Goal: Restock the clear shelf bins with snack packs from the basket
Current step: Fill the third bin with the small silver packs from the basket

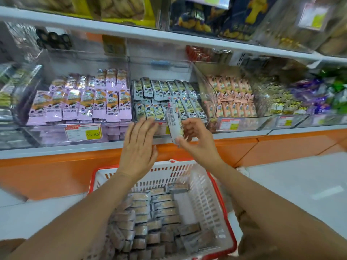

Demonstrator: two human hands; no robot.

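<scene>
Placement looks to be the step in hand. The right hand (197, 139) has its grip closed on the lower end of 1 snack pack (174, 122), held upright with its printed back to the camera, just in front of the middle clear bin (210, 94). The grey-green packs (165, 91) in that bin seem to match it. The left hand (139, 145) is flat, its grip open and holding nothing, at the bin's front edge. Below, the basket (206, 199) holds many more packs (150, 218). The next move likely calls for turning the pack face-up and laying it into the front row.
</scene>
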